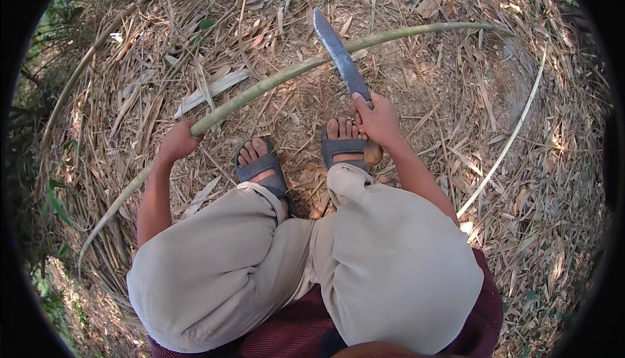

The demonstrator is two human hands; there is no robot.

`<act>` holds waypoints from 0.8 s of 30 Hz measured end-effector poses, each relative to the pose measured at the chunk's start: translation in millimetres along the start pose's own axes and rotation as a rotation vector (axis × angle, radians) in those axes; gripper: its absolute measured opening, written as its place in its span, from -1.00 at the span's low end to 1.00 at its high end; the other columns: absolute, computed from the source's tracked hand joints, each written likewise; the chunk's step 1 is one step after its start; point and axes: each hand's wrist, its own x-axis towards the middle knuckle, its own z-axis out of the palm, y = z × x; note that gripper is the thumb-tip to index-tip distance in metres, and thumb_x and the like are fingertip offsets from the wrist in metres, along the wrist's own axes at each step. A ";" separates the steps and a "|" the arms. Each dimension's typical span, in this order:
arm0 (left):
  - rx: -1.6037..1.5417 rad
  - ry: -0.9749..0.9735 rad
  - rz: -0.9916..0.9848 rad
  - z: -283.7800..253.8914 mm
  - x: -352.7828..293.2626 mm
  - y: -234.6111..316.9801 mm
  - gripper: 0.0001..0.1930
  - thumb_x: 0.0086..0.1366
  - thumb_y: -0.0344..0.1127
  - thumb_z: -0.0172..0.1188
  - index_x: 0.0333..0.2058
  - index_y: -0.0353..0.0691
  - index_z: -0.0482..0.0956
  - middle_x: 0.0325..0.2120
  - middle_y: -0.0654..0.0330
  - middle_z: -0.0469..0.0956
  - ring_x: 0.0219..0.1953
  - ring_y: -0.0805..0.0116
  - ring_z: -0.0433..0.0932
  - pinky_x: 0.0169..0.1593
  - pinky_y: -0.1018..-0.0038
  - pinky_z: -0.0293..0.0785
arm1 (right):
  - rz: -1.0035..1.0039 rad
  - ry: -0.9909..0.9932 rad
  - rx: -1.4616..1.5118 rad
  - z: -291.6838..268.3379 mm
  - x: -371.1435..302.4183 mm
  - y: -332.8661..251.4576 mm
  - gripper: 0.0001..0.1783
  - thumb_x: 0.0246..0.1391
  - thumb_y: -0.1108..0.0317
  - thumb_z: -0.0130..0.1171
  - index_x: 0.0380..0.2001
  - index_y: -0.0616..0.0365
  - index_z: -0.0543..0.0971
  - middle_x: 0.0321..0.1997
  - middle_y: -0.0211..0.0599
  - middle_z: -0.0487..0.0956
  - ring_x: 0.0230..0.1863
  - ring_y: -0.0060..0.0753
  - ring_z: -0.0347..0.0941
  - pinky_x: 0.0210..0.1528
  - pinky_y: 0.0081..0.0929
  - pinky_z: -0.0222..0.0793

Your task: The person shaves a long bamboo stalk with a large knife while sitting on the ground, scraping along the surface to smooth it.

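Observation:
A long green cane stalk [260, 88], like bamboo or rattan, arcs across the ground in front of my feet. My left hand [180, 140] is closed around it left of my feet, and its thinner end runs back past my left forearm. In my right hand [379, 118] is the handle of a machete [341, 53], its dark, broad blade pointing away from me. The blade lies over the stalk in the picture; whether the two touch, I cannot tell. My right hand is just beyond my right sandal [344, 146].
Dry leaves and split strips [456, 97] cover the ground. A pale thin strip [506, 144] lies to the right, and a brownish cane [71, 91] curves at the far left. Several long stalks [111, 241] are bunched left of my left leg. Green plants [55, 32] grow at the left rim.

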 end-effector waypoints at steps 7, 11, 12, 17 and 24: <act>0.139 0.168 -0.076 5.6 -38.6 35.4 -0.73 0.19 -0.24 0.28 -0.14 -0.16 0.59 -0.34 -0.15 0.64 -0.22 -0.21 0.61 -0.12 0.01 0.50 | 0.038 -0.048 0.071 13.3 -17.9 13.7 -0.58 0.37 0.09 0.07 -0.45 0.24 0.46 -0.70 -0.44 0.43 -0.76 -0.61 0.32 -0.74 -0.53 0.22; 0.151 0.269 -0.137 9.8 -50.9 34.7 -0.74 0.13 -0.30 0.26 -0.17 -0.11 0.55 -0.40 -0.12 0.65 -0.25 -0.21 0.62 -0.15 -0.02 0.52 | 0.008 0.015 0.088 -9.0 -17.7 -5.7 -0.57 0.38 0.09 0.06 -0.47 0.22 0.43 -0.70 -0.44 0.40 -0.76 -0.61 0.32 -0.76 -0.53 0.19; 0.165 0.279 -0.142 6.0 -54.5 36.9 -0.73 0.12 -0.31 0.27 -0.17 -0.11 0.53 -0.41 -0.11 0.65 -0.26 -0.20 0.62 -0.17 -0.02 0.52 | 0.010 0.054 0.183 -13.5 -15.8 -6.2 -0.57 0.38 0.09 0.06 -0.47 0.21 0.42 -0.70 -0.44 0.40 -0.77 -0.61 0.32 -0.76 -0.53 0.19; 0.185 0.355 -0.169 -16.2 -76.9 44.6 -0.66 0.06 -0.38 0.28 -0.16 -0.05 0.43 -0.47 -0.07 0.62 -0.34 -0.19 0.61 -0.27 -0.02 0.46 | -0.083 0.093 0.285 4.0 -22.2 -16.7 -0.54 0.38 0.07 0.07 -0.49 0.21 0.42 -0.70 -0.44 0.39 -0.76 -0.63 0.32 -0.76 -0.54 0.19; 0.138 0.525 -0.108 -75.3 -93.5 47.0 -0.70 0.08 -0.41 0.29 -0.19 -0.10 0.46 -0.49 -0.06 0.60 -0.36 -0.19 0.58 -0.30 0.02 0.41 | -0.278 0.108 0.270 -2.3 -24.7 -54.4 -0.49 0.39 -0.01 0.06 -0.49 0.21 0.42 -0.71 -0.42 0.38 -0.75 -0.62 0.34 -0.71 -0.57 0.23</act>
